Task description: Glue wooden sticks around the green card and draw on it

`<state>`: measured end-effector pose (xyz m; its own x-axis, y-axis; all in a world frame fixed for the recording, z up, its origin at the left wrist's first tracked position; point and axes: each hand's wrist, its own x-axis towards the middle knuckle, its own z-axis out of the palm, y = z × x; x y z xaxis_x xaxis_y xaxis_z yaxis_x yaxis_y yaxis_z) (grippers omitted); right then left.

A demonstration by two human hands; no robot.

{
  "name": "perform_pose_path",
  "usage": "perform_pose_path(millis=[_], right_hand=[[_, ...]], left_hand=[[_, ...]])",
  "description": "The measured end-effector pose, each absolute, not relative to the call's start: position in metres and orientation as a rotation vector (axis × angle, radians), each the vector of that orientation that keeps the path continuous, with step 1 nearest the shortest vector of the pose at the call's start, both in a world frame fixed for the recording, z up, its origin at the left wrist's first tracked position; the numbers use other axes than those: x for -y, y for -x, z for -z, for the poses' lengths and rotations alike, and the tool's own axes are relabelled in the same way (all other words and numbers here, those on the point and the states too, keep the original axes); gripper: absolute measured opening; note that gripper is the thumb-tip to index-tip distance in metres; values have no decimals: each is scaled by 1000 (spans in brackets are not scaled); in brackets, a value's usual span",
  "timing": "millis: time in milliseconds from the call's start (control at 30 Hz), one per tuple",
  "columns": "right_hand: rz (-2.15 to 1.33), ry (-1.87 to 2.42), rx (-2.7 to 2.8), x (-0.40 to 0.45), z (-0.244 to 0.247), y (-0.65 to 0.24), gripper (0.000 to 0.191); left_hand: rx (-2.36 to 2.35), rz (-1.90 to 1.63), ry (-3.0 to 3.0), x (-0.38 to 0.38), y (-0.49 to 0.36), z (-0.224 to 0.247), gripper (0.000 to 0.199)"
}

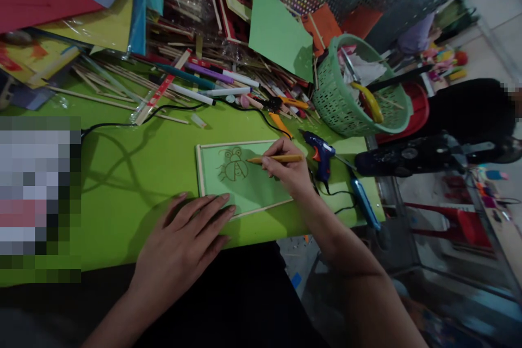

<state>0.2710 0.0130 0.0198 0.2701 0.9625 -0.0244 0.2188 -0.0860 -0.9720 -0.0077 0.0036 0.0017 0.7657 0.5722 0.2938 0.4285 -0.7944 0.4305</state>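
A green sheet edged with thin wooden sticks (261, 196) lies near the table's front edge. On it is a line drawing of a bug (235, 166) with round eyes, a split round body and small legs. My right hand (289, 168) pinches a yellow-orange pencil (285, 158), its tip at the right side of the drawing. Spread flat, my left hand (191, 228) rests with its fingertips over the sheet's lower left corner and the table. Just right of the sheet lies a dark blue glue gun (321, 155) with an orange trigger.
Markers (220, 76), wooden sticks and coloured papers pile up along the back of the green table (118, 157). A green plastic basket (338, 92) stands at the back right. A black cable (179, 107) crosses the table. A blue tool (364, 201) lies at the right edge.
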Motion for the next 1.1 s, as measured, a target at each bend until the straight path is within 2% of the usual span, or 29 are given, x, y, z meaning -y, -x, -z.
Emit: perform_pose_path(millis=[500, 1100], right_hand=[[-894, 1560, 1232, -13, -23, -267, 28], [-853, 1557, 1241, -16, -22, -268, 18]], left_hand=[[-780, -582, -2630, -4, 6, -3, 36], [-767, -617, -2639, -5, 5, -4, 34]])
